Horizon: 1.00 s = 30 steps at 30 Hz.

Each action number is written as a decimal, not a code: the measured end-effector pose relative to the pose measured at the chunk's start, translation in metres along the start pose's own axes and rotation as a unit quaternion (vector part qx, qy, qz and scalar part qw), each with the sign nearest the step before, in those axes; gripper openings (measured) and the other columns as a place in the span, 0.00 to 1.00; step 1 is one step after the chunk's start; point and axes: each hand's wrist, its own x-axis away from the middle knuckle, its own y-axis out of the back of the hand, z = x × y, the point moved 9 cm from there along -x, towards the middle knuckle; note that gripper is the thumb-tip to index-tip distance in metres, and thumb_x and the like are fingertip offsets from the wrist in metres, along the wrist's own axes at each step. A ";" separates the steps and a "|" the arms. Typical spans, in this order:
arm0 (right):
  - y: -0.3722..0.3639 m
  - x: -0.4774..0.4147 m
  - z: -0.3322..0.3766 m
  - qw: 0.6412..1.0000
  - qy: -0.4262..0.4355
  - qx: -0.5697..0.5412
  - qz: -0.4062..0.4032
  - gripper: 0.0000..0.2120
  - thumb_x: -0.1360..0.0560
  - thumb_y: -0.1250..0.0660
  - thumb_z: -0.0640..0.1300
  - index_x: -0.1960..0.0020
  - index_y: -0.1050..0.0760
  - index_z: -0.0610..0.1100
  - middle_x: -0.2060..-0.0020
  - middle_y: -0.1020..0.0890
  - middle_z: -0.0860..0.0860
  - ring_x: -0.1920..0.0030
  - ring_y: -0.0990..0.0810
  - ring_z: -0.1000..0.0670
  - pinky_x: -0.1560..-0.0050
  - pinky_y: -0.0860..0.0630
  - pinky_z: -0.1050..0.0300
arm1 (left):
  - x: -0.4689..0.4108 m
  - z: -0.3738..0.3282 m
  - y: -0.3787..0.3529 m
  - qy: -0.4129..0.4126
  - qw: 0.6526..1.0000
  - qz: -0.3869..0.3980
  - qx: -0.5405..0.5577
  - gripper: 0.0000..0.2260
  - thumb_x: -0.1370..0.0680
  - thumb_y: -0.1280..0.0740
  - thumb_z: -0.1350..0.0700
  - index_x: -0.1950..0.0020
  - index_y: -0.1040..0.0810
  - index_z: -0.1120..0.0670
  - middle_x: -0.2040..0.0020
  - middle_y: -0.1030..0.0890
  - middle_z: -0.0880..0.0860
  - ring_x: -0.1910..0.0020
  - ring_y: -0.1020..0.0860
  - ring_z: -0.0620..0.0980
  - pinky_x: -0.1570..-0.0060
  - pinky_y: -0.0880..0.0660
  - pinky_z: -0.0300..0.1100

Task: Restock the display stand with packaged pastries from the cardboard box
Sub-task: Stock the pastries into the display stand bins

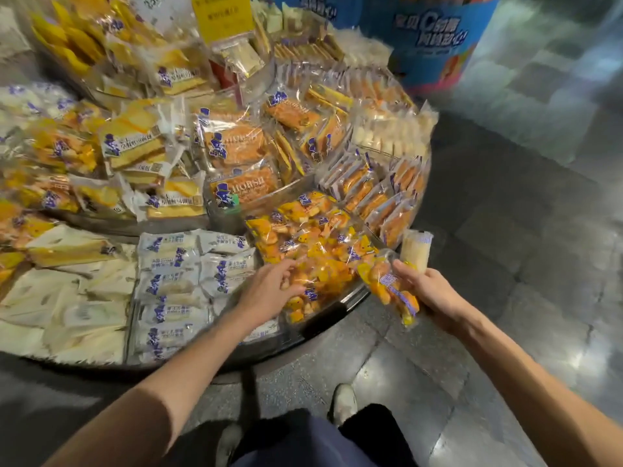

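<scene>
While the left hand (269,291) is lying with loose, nearly straight fingers on the heap of small clear-wrapped orange-yellow pastry packets (313,237) in the front compartment of the round, dark-rimmed display stand (350,296), the right hand (435,291) is hovering just off the stand's edge, over the floor. It is gripping a clear plastic packet of orange pastries (391,288) and, pinched above it, a pale cream roll in a clear wrapper (416,249). The held packet is hanging just outside the rim, near the heap but not in it. The heap is crowding right up to that rim. To its left, flat white packets with blue print (172,284) are lying in rows and reaching the near edge too. Behind the heap, upright orange-brown packets (371,197) are standing tightly along the right-hand curve. Grey stone floor tiles (505,298) are lying open to the right of and in front of the stand. A tall blue printed drum (435,38) is standing beyond the far side, and the person's pale shoe (344,401) is pointing toward the base.
</scene>
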 end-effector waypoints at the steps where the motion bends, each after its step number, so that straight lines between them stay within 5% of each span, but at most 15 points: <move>1: 0.004 -0.009 0.002 1.000 -0.001 0.011 0.014 0.18 0.22 0.31 0.54 0.51 0.19 0.37 0.61 0.16 0.42 0.62 0.20 0.44 0.58 0.24 0.51 | -0.002 -0.009 -0.005 -0.032 0.997 -0.008 -0.063 0.28 0.23 0.30 0.47 0.25 0.35 0.44 0.40 0.22 0.51 0.43 0.24 0.51 0.42 0.25 0.48; 3: 0.009 -0.023 0.006 0.999 -0.003 0.035 0.040 0.19 0.23 0.30 0.54 0.47 0.18 0.37 0.56 0.14 0.44 0.58 0.18 0.45 0.51 0.22 0.48 | -0.005 -0.027 -0.020 -0.136 0.970 -0.034 -0.198 0.31 0.23 0.31 0.48 0.22 0.40 0.44 0.36 0.22 0.54 0.41 0.22 0.55 0.43 0.24 0.50; 5: 0.010 -0.033 0.007 0.997 -0.003 0.048 0.065 0.19 0.23 0.30 0.55 0.46 0.18 0.38 0.53 0.13 0.43 0.56 0.16 0.45 0.47 0.21 0.46 | -0.004 -0.030 -0.039 -0.188 0.926 -0.045 -0.325 0.36 0.26 0.26 0.52 0.22 0.40 0.44 0.38 0.22 0.58 0.50 0.19 0.58 0.53 0.20 0.49; 7: 0.011 -0.039 0.005 0.995 -0.002 0.056 0.087 0.18 0.22 0.31 0.53 0.46 0.18 0.38 0.53 0.14 0.42 0.57 0.17 0.46 0.50 0.21 0.49 | 0.001 -0.034 -0.045 -0.204 0.896 -0.087 -0.385 0.41 0.32 0.24 0.65 0.23 0.37 0.44 0.38 0.26 0.61 0.55 0.21 0.56 0.62 0.22 0.45; 10: 0.013 -0.041 0.002 0.992 0.000 0.071 0.108 0.18 0.22 0.32 0.53 0.46 0.18 0.38 0.55 0.14 0.44 0.62 0.17 0.50 0.59 0.21 0.57 | 0.010 -0.040 -0.057 -0.256 0.856 -0.093 -0.439 0.37 0.29 0.42 0.72 0.25 0.36 0.43 0.33 0.28 0.61 0.43 0.27 0.58 0.52 0.26 0.51; 15: 0.009 -0.040 0.001 0.988 0.000 0.079 0.134 0.14 0.20 0.33 0.50 0.46 0.20 0.39 0.58 0.14 0.46 0.67 0.17 0.55 0.68 0.23 0.65 | 0.003 -0.032 -0.081 -0.241 0.845 -0.006 -0.477 0.32 0.33 0.31 0.67 0.32 0.30 0.46 0.33 0.25 0.59 0.43 0.28 0.57 0.53 0.27 0.51; 21: 0.004 -0.041 -0.004 0.984 0.003 0.098 0.151 0.17 0.21 0.32 0.52 0.43 0.20 0.39 0.53 0.13 0.45 0.60 0.16 0.51 0.50 0.21 0.53 | -0.002 -0.034 -0.079 -0.267 0.823 -0.028 -0.501 0.32 0.34 0.26 0.64 0.32 0.24 0.44 0.35 0.23 0.58 0.43 0.29 0.57 0.53 0.30 0.49; 26: 0.001 -0.036 -0.004 0.983 0.004 0.073 0.166 0.11 0.20 0.33 0.49 0.46 0.20 0.42 0.56 0.13 0.48 0.60 0.15 0.53 0.56 0.19 0.60 | -0.015 -0.036 -0.078 -0.239 0.820 -0.009 -0.520 0.37 0.32 0.25 0.60 0.26 0.33 0.43 0.33 0.24 0.58 0.40 0.25 0.58 0.47 0.27 0.52; 30: 0.002 -0.033 0.001 0.982 0.023 0.070 0.171 0.11 0.21 0.33 0.49 0.46 0.20 0.43 0.57 0.13 0.51 0.59 0.14 0.54 0.54 0.19 0.60 | -0.003 -0.034 -0.087 -0.223 0.817 0.010 -0.531 0.34 0.21 0.34 0.56 0.20 0.47 0.44 0.23 0.37 0.60 0.29 0.32 0.60 0.34 0.34 0.62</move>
